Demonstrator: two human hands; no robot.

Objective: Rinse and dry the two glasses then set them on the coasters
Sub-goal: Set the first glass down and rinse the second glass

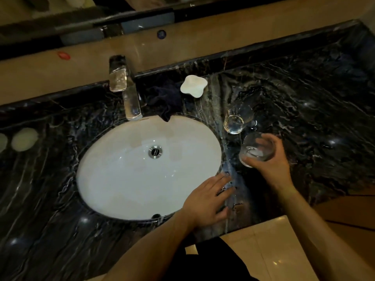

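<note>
1. Right hand (267, 157) grips a glass (256, 150) over the countertop (304, 98), right of the sink (148, 169).
2. Left hand (207, 197) flat, fingers straight, at the sink's right rim.
3. Second glass (236, 120) stands just behind; dark cloth (164, 98) and white dish (193, 86) near the faucet (125, 88).
4. Two coasters (24, 138) at the countertop's left edge.

Open sink basin (125, 179) lies unobstructed; faucet (129, 98) and dark cloth (164, 98) crowd its far rim.

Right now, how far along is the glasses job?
Early. Nothing looks finished: the faucet shows no running water. In hand: the right hand grips one glass above the counter, while the left hand lies open at the sink edge. Left: the second glass stands beside the sink, the dark cloth lies unused, and both coasters sit bare.
</note>
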